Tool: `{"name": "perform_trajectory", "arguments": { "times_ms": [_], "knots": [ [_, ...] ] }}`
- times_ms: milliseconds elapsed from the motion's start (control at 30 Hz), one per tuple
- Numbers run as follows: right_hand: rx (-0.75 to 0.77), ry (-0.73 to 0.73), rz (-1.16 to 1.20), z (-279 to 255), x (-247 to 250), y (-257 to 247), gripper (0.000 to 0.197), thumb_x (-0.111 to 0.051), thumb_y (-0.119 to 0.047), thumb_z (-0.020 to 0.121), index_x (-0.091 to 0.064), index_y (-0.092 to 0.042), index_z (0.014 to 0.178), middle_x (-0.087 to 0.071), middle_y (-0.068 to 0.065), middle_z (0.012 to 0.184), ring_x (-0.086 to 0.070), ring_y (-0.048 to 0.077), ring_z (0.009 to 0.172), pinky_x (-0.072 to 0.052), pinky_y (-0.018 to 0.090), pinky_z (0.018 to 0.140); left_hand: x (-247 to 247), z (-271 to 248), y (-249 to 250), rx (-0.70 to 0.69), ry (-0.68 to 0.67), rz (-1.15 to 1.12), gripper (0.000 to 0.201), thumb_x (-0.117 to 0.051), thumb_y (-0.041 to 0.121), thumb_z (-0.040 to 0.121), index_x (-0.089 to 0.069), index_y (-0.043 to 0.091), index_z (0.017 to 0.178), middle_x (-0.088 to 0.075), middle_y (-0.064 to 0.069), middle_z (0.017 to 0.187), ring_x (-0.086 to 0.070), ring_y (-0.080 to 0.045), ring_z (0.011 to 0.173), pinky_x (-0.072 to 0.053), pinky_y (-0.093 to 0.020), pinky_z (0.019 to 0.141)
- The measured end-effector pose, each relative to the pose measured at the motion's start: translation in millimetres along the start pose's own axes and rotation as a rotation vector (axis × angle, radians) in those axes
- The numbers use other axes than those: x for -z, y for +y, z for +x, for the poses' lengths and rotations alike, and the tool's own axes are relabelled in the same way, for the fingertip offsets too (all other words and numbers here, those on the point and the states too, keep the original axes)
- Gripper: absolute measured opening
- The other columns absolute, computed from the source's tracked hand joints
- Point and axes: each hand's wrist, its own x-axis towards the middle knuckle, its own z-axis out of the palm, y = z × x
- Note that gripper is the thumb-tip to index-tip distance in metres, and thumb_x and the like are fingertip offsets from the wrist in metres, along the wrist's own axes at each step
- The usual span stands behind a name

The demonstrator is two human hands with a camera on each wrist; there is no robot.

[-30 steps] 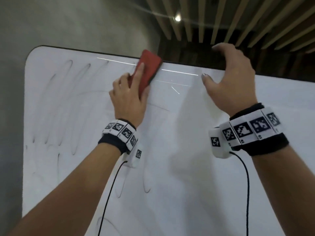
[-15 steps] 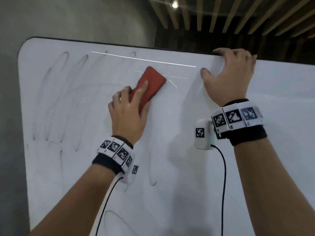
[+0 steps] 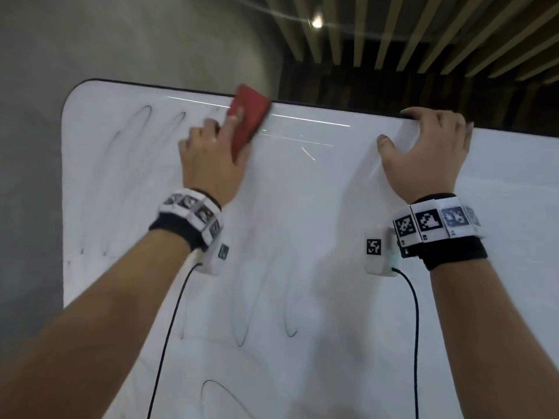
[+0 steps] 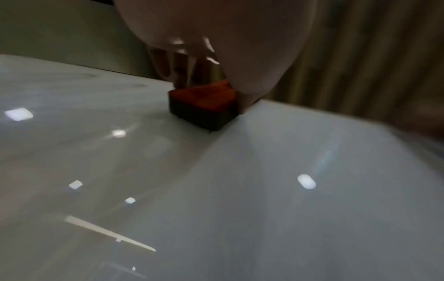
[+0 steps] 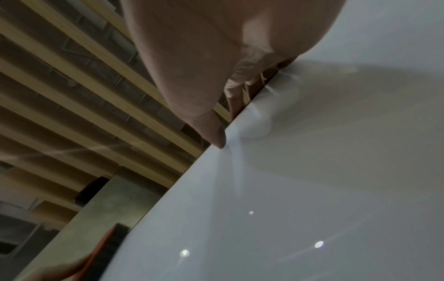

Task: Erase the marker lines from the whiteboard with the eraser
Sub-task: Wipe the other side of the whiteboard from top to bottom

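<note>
i see faint marker lines (image 3: pixel 133 128) left of my left hand, 2 tall loops; more loops (image 3: pixel 242 325) sit below the wrist. left hand (image 3: pixel 211 158) grips the red eraser (image 3: pixel 248 116), index finger laid along its back, thumb on the right edge. the eraser lies flat on the whiteboard (image 3: pixel 302 207), its far end reaching the top edge just above the fingers. in the left wrist view its dark felt (image 4: pixel 204 116) touches the surface. well to the right, my right hand (image 3: pixel 423 152) grasps the board's top rim: fingers (image 5: pixel 236 95) curled over it, thumb pressed on the face.
</note>
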Motion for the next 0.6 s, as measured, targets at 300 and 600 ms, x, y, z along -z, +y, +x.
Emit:
{"name": "perform_trajectory", "arguments": {
  "times_ms": [300,600],
  "knots": [
    [-0.076,-0.017,-0.058,1,0,-15,0.053,-0.061,-0.047,0.085,-0.061,-0.017,0.128,-0.054,0.014,0.134,-0.037,0.034,0.14,-0.008,0.046,0.127,-5,-52,20,-0.364,-0.024,-0.058,0.051,-0.054,0.041,0.098,-0.053,0.023,0.146,-0.06,-0.015,0.115,-0.056,-0.036,0.094,-0.048,-0.045,0.076],
    [-0.052,-0.061,-0.12,-1,4,-14,0.06,-0.056,-0.053,0.083,-0.059,-0.016,0.131,-0.054,0.016,0.135,-0.038,0.036,0.139,-0.011,0.047,0.126,-2,-24,4,0.212,-0.063,-0.064,0.055,-0.05,0.044,0.1,-0.041,0.027,0.151,-0.057,-0.013,0.125,-0.054,-0.036,0.104,-0.045,-0.045,0.084]
  ]
}}
